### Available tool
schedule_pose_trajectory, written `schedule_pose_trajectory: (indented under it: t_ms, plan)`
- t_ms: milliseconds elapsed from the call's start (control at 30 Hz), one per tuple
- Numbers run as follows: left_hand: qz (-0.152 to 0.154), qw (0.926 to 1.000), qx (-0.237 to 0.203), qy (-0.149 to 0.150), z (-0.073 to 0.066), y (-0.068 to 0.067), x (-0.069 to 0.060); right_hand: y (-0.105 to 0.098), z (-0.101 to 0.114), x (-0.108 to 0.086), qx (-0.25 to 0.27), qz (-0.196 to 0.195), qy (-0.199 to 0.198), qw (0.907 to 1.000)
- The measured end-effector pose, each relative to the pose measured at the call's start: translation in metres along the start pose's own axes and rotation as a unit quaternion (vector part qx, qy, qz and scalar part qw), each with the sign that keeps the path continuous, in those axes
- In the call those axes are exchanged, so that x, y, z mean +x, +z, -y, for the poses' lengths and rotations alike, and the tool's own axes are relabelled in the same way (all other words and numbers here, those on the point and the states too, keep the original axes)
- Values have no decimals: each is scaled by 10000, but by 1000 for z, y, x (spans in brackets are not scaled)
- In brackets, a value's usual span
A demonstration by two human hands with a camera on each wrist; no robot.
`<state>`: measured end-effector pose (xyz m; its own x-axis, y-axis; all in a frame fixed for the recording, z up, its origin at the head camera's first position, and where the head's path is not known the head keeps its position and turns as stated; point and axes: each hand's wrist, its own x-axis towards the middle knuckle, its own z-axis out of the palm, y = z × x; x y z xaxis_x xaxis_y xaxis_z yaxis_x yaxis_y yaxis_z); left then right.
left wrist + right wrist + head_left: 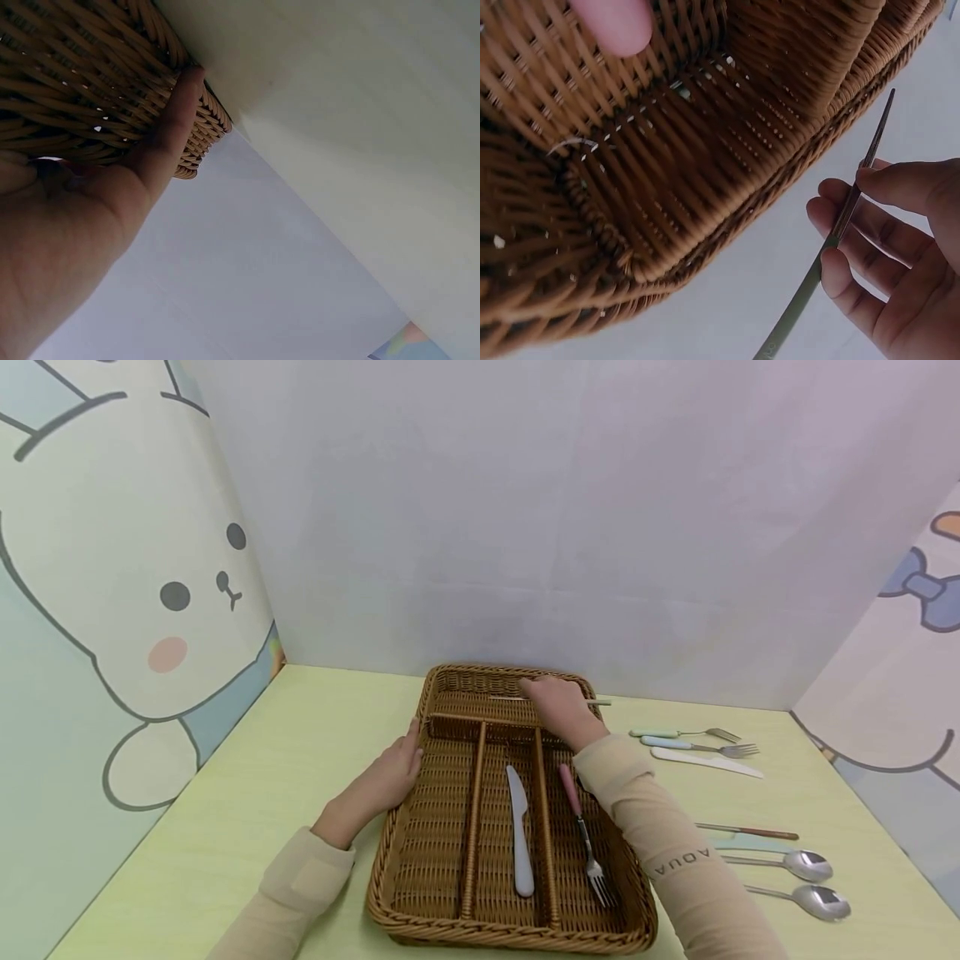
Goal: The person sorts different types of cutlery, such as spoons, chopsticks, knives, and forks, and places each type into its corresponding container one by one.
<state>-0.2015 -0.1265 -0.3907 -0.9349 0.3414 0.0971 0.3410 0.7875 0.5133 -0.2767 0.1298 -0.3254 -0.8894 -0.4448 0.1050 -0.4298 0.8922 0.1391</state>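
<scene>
Wicker tray (510, 933): placed on the yellow table (187, 860); divided into one cross compartment (465, 702) at the far end and three long ones.
Left hand (386, 777): laid against the tray's left side; visible fingers straight, pressed to the wicker; not all are shown.
Right hand (561, 707): held over the cross compartment; a green-handled utensil (793, 307) is clamped between thumb and fingers, its handle projected past the right rim. Type cannot be told edge-on.
Middle compartment (495, 860): occupied by a pale-handled knife (520, 843).
Right compartment (570, 889): occupied by a pink-handled fork (583, 832).
Left compartment (431, 835): no piece seen.
Right of tray, far group: green-handled fork (658, 733), blue-handled fork (666, 742), white-handled knife (705, 762).
Right of tray, near group: brown-handled piece (768, 832), pale-green piece (750, 842), upper spoon (808, 865), lower spoon (822, 902); partly hidden by the sleeve (686, 852).
Progress, judged: early stage; two pieces are laid in, one is held, seven are left outside. Pieces seem to be separated by kind; neither spoon is placed yet.
</scene>
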Motion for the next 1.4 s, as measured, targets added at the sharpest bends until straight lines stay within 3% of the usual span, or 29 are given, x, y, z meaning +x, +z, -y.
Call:
schedule_pose_trajectory:
  t_ms: [267,567,867,1400]
  plan:
    - [-2,10000,-36,-15,0,2,-1,11,10,9,190,272,-33,9994]
    - [-5,10000,-67,-30,2,4,-1,24,11,12,832,548,-43,9950]
    - [-30,10000,-7,7,2,3,0,30,5,15,1703,837,138,9817]
    - [-16,10000,22,-6,2,1,0,40,-2,15,2321,1452,450,9607]
